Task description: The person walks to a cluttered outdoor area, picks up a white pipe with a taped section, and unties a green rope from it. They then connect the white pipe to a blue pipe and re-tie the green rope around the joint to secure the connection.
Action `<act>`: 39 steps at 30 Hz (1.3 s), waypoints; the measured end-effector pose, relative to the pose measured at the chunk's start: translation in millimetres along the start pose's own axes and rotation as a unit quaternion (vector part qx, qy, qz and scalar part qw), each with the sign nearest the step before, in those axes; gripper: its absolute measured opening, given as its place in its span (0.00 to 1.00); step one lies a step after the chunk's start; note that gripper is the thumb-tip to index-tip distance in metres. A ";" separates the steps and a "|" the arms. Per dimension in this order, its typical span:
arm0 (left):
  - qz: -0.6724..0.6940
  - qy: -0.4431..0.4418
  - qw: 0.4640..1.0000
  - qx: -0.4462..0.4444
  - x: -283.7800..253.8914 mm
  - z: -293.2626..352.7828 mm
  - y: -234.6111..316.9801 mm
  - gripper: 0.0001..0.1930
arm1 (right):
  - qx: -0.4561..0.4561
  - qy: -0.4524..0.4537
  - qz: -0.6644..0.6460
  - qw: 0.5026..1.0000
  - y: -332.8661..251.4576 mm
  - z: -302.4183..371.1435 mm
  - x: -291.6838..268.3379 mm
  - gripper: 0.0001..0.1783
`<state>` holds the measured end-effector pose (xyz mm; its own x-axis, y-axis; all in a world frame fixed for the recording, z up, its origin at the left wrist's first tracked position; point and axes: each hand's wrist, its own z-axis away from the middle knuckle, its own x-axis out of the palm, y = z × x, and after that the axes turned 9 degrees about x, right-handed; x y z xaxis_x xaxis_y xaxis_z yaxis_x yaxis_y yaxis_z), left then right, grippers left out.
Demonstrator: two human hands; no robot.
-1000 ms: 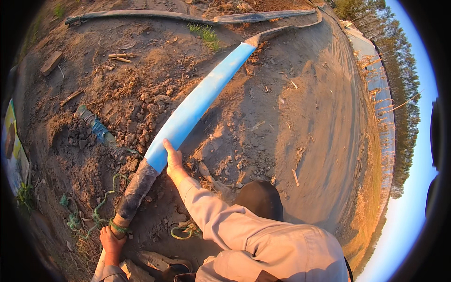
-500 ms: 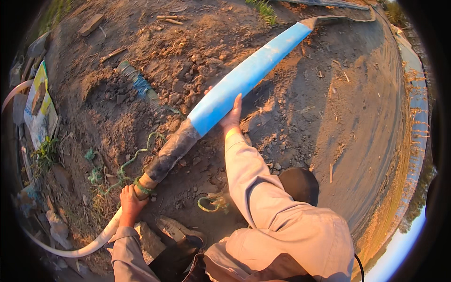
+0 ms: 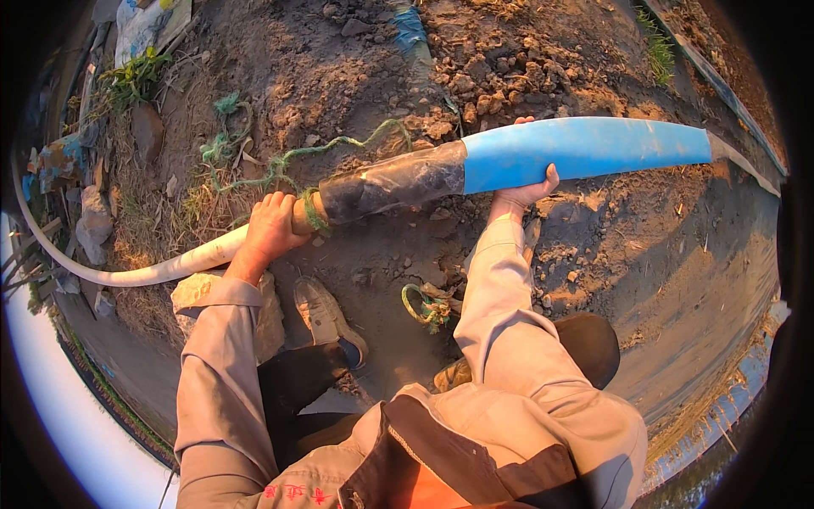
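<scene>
My left hand [image 3: 273,227] is closed round the end of a pale hose [image 3: 174,267], beside a green cord [image 3: 315,210] tied about the joint. A dark plastic-like wrapped section [image 3: 394,182] runs from there into a wide blue flat hose [image 3: 602,153], which looks filled out. My right hand [image 3: 527,191] grips the blue hose from below, near the wrapped section. Its thumb shows on the near side and fingertips on the far side; the palm is hidden. Both hands hold the hose off the ground, across in front of me.
A loose green rope [image 3: 339,142] trails behind the joint. Near my shoe [image 3: 326,318] lie a coil of green rope [image 3: 415,304] and a large pale stone [image 3: 267,318]. Clods of soil [image 3: 500,72] cover the far ground. A greyish flat hose [image 3: 746,163] continues at right.
My view has turned left, so the hose now lies nearly level across the picture instead of slanting up to the right. Both hands keep their grips.
</scene>
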<state>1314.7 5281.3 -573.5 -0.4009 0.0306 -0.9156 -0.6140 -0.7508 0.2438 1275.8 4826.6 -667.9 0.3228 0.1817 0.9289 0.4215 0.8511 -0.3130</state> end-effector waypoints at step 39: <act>0.211 -0.136 0.966 0.055 -86.6 -110.1 58.3 0.15 | 0.371 -0.223 0.873 0.225 -43.6 254.2 13.7 0.35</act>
<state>1388.5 5162.2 -515.3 -0.7861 -0.0797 -0.6129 -0.4195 -0.6595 0.6238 1046.4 4917.2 -591.2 -0.7396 0.4494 -0.5011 -0.3291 -0.8908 -0.3132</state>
